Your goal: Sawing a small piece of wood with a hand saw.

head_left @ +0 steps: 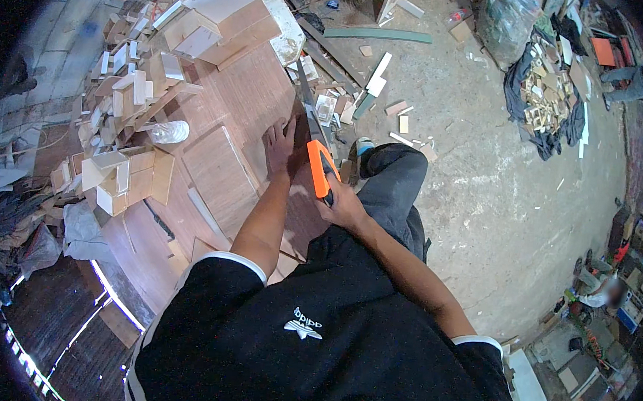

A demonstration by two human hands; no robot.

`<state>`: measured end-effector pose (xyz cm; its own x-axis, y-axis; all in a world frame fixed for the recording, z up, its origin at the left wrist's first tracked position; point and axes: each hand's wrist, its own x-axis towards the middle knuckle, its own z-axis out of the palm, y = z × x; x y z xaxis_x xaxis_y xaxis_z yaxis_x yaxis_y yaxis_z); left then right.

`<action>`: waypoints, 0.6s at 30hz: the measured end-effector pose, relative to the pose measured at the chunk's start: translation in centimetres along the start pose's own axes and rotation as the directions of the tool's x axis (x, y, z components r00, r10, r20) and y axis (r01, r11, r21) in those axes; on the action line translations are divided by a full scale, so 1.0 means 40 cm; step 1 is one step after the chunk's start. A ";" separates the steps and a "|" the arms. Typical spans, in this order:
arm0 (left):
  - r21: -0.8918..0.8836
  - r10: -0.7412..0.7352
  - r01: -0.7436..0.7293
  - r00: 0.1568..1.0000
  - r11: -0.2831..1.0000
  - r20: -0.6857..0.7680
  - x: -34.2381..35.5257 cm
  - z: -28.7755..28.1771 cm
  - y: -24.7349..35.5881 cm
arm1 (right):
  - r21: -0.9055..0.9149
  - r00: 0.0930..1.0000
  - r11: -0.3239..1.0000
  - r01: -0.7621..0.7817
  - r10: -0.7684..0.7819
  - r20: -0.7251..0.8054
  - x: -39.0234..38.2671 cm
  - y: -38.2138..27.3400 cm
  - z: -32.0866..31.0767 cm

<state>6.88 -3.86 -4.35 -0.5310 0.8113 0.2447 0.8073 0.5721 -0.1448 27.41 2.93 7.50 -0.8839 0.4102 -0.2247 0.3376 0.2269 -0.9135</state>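
My left hand point(279, 150) lies flat with its fingers spread on a reddish-brown wood board point(259, 81), near the board's right edge. Close beside it on the right, my right hand point(345, 204) is wrapped round an orange-and-black hand tool point(315, 170). The tool has a long, slanted orange body with an open gap at the grip; its exact kind is hard to make out. Its orange end points away from me, next to the board's edge. Part of the black grip is hidden in my fingers.
Small wooden box pieces point(133, 180) and a clear plastic container point(170, 132) stand left of the board. Wood offcuts point(328, 108) litter the floor ahead. A scrap-filled dark sheet point(549, 97) and a plastic sack point(506, 27) lie far right. Another person point(606, 295) is at the right.
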 end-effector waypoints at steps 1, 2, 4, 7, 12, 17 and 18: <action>-0.009 -0.002 0.002 1.000 1.000 0.004 0.002 0.000 -0.002 | 0.030 1.000 1.000 0.002 -0.001 -0.016 0.001 0.002 0.001; -0.017 -0.004 0.004 1.000 1.000 0.009 0.002 -0.001 -0.004 | 0.059 1.000 0.998 0.004 -0.003 -0.031 0.002 0.003 0.002; -0.095 -0.033 0.033 0.999 0.995 0.002 0.004 -0.013 0.002 | 0.088 0.996 0.996 0.015 -0.007 -0.092 0.005 -0.003 -0.003; -0.191 -0.074 0.082 0.996 0.978 0.049 0.010 -0.044 0.007 | 0.174 0.986 0.985 0.010 0.019 -0.167 0.024 -0.052 -0.046; -0.338 -0.074 0.117 0.988 0.934 0.137 0.027 -0.107 0.024 | 0.233 0.979 0.966 -0.109 0.145 -0.141 0.107 -0.110 -0.115; -0.332 -0.078 0.149 0.973 0.931 0.217 0.031 -0.127 0.029 | 0.218 0.960 0.939 -0.264 0.277 -0.032 0.108 -0.227 -0.153; -0.331 -0.083 0.155 0.972 0.931 0.222 0.024 -0.131 0.029 | 0.179 0.969 0.956 -0.234 0.244 -0.038 0.096 -0.224 -0.156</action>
